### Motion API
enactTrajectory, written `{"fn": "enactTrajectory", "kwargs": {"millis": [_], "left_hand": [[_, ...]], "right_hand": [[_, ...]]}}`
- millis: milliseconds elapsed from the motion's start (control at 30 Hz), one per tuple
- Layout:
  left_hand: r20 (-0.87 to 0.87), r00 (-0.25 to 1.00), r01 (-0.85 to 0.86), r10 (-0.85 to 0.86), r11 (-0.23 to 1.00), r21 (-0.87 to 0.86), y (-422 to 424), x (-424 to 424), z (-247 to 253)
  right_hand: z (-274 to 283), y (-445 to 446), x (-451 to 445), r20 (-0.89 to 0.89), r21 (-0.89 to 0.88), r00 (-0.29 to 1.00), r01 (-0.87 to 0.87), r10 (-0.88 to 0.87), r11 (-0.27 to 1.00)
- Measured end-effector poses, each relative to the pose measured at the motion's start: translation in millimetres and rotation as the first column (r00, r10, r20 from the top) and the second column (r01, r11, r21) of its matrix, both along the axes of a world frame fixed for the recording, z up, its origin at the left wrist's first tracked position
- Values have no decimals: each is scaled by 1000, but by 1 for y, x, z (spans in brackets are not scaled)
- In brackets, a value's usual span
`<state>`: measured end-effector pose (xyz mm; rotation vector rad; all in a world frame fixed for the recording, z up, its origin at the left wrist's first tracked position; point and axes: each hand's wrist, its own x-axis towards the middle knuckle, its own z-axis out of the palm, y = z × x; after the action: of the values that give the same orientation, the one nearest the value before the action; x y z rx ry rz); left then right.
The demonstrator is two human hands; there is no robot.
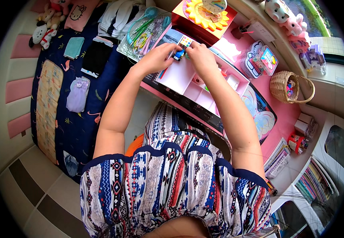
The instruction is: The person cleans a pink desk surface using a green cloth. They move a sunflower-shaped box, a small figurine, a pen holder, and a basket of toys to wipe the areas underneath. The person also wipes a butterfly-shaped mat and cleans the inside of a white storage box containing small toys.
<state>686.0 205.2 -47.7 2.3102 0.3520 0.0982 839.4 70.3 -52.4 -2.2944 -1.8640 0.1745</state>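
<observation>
A pink divided organizer box (pixel 176 78) lies on the pink desk. My left hand (pixel 160 56) is at the box's upper left, its fingers on a small blue and black toy (pixel 179 54). Close beside it my right hand (pixel 200 55) touches a puzzle cube (pixel 186 41) with coloured squares; whether its fingers grip the cube I cannot tell. Red and blue pencils (pixel 162 73) lie in the large left compartment. Small items, among them a white box (pixel 233 81), sit in the right compartments, partly hidden by my right forearm.
A patterned tray (pixel 123 44) of hair accessories adjoins the box. Behind stands a red box with a yellow sun-shaped clock (pixel 207 15). To the right are clear plastic containers (pixel 263 61), a wicker basket (pixel 279 89) and a red tin (pixel 296 142). Folded clothes (pixel 96 58) lie on the bed.
</observation>
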Motion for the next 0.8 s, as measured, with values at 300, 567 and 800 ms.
{"fn": "enactTrajectory", "kwargs": {"millis": [300, 567, 800], "left_hand": [[24, 999, -22, 22, 1000, 0, 0, -1, -4], [56, 998, -1, 1, 1000, 10, 2, -1, -9], [7, 1000, 16, -16, 1000, -13, 3, 0, -7]], "right_hand": [[12, -29, -53, -226, -18, 959, -181, 172, 983], [8, -33, -69, -417, 193, 841, -287, 344, 938], [17, -29, -62, -394, 1, 859, -356, 327, 935]]}}
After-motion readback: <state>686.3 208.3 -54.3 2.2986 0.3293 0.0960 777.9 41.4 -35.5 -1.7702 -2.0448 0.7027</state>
